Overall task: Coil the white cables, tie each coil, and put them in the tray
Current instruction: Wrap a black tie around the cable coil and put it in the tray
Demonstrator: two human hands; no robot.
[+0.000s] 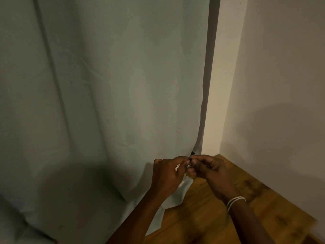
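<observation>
My left hand [168, 175] and my right hand [209, 170] meet in front of me, low in the view, above a wooden surface. The left hand is closed around a white cable coil [181, 184], of which only small white bits show at its edge and below the palm. The right hand's thumb and fingers pinch a thin dark tie [190, 165] at the point where both hands touch. A white band [234, 202] circles my right wrist. No tray is in view.
A pale green curtain [105, 103] hangs across the left and middle, its hem lying on the wooden surface [211, 217]. A white wall [281, 85] closes the right side and meets the wood in a corner.
</observation>
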